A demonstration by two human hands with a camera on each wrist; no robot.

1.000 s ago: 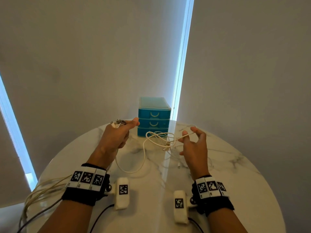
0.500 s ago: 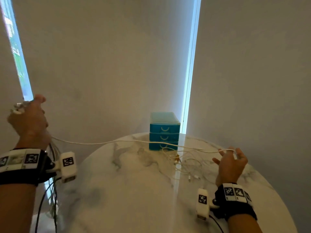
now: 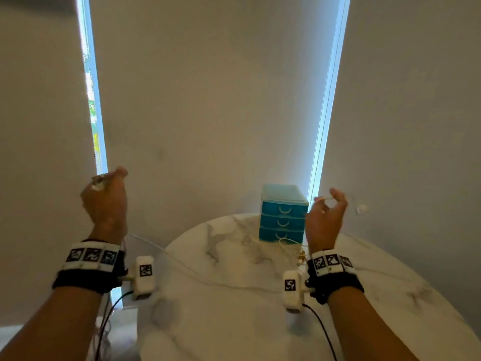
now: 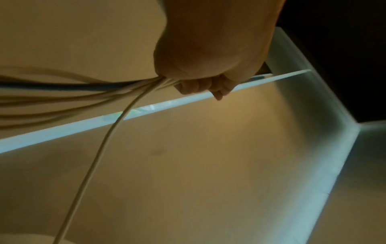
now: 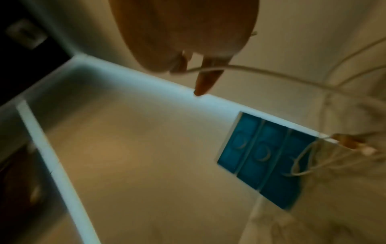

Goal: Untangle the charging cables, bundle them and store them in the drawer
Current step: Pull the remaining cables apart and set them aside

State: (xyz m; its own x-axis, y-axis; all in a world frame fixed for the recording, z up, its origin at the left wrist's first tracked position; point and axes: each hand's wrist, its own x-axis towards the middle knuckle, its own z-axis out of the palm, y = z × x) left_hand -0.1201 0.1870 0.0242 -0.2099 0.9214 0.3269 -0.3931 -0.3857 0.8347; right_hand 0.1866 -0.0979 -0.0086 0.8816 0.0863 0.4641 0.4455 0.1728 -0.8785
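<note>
Left hand [image 3: 105,201] clenched on several cable ends [image 4: 117,89], raised off the counter [image 3: 234,321]. Right hand [image 3: 324,220] pinching one white cable [image 5: 261,70] — rest tangled beside closed drawers [image 3: 282,225]. Could cinch the knot if pulled apart.

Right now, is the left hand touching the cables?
Touching. The left wrist view shows the left hand with fingers curled round several white cables, which run out of the fist; one hangs downward.

White charging cables [image 3: 208,278] trail slack across the table; a tangle [image 3: 294,246] lies before the closed blue drawer unit [image 3: 282,213], far centre.
</note>
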